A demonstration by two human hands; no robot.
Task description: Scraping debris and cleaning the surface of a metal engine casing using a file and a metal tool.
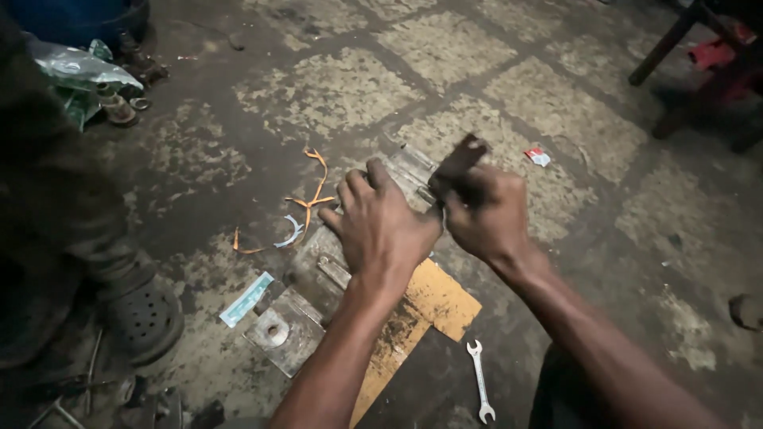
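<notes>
My left hand (380,226), centre of frame, presses palm-down with fingers curled over the long grey metal part (318,278) lying on the floor. My right hand (485,210), just right of it, is closed around a dark, flat tool (459,161) whose end touches the upper end of the part. A yellow board (433,300) lies under the part's lower right. A spanner (480,380) lies on the floor at bottom centre. Orange strips (314,191) left of the hands. A dark shoe (143,314) at lower left.
</notes>
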